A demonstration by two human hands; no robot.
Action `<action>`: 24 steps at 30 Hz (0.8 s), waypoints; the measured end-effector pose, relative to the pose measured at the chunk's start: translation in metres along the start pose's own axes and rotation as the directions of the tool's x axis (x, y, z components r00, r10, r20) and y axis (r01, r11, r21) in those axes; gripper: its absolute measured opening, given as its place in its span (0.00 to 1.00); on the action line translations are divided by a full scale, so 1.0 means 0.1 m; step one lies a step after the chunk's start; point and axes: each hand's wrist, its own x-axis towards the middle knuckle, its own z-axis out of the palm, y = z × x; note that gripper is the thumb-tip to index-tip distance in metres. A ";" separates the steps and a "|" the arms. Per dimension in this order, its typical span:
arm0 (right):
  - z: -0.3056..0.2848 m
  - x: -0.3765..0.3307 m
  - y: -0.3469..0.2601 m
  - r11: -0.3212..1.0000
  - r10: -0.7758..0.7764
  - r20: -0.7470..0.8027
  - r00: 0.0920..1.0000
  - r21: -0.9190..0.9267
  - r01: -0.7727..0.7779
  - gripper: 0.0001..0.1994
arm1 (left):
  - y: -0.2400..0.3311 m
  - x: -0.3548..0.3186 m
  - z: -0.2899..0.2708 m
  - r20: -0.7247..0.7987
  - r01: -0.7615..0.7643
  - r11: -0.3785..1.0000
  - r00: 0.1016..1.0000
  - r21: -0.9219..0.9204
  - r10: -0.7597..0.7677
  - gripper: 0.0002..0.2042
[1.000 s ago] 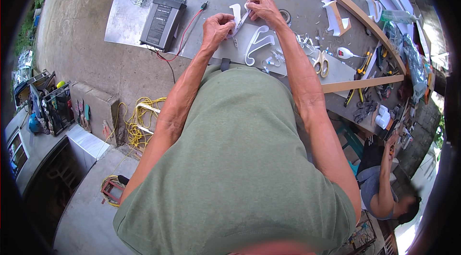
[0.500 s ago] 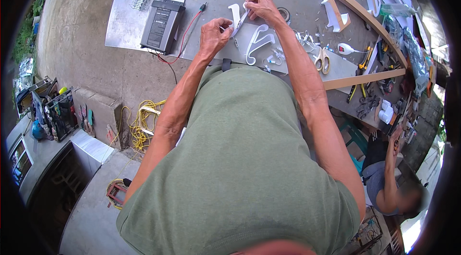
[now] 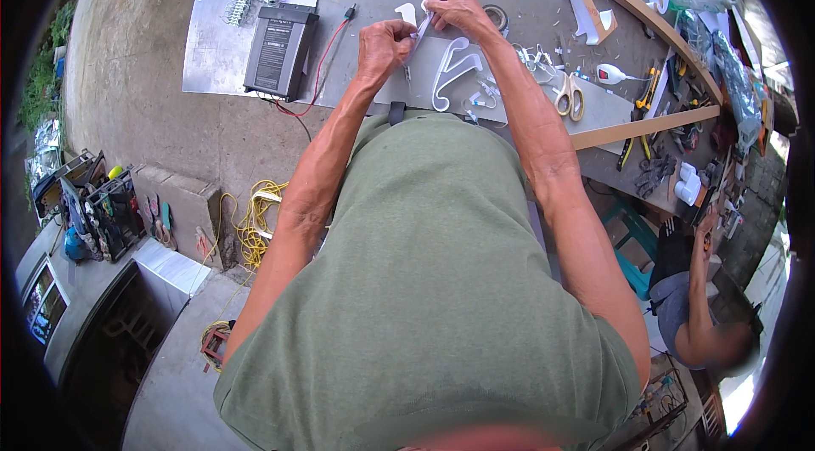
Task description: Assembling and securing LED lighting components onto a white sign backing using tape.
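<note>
Over the metal table, my left hand [image 3: 384, 50] pinches the lower end of a thin white curved strip [image 3: 419, 33]. The fingers of my right hand [image 3: 459, 9] are closed on the strip's upper end; the fingertips partly hide it. Just beyond the strip shows a white curved plastic-looking piece [image 3: 406, 13]; whether the two are joined I cannot tell. A larger white piece with curled ends [image 3: 455, 70] lies near my body, right of my left hand. Beside my right wrist is a roll of tape [image 3: 496, 18].
To the left stands a dark grey box-shaped power unit [image 3: 281, 52] with a red wire [image 3: 325, 59]. On the right lie scissors [image 3: 569, 98], a small white bottle [image 3: 611, 74], pliers [image 3: 630, 145] and a brown frame strip [image 3: 645, 126]. Another person [image 3: 692, 315] sits at lower right.
Both hands have shifted slightly up and left in the view, still holding the white strip. The whole scene has moved a little with my head.
</note>
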 end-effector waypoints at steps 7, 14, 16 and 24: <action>0.01 -0.05 -0.06 1.000 -0.003 -0.014 1.000 -0.014 0.003 0.15 | 0.03 -0.11 0.05 -0.111 -0.110 0.993 0.988 -0.052 0.103 0.15; 0.03 -0.03 -0.03 1.000 -0.017 -0.024 1.000 -0.013 0.017 0.15 | -0.03 -0.18 0.09 -0.127 -0.237 0.968 0.961 0.083 0.246 0.15; 0.02 -0.03 -0.03 0.999 -0.018 -0.025 1.000 -0.027 0.017 0.15 | -0.03 -0.20 0.10 -0.131 -0.244 0.965 0.958 0.094 0.255 0.15; 0.01 -0.05 -0.06 0.998 -0.036 -0.028 0.999 -0.055 0.034 0.15 | -0.04 -0.21 0.11 -0.108 -0.332 0.918 0.926 0.219 0.361 0.15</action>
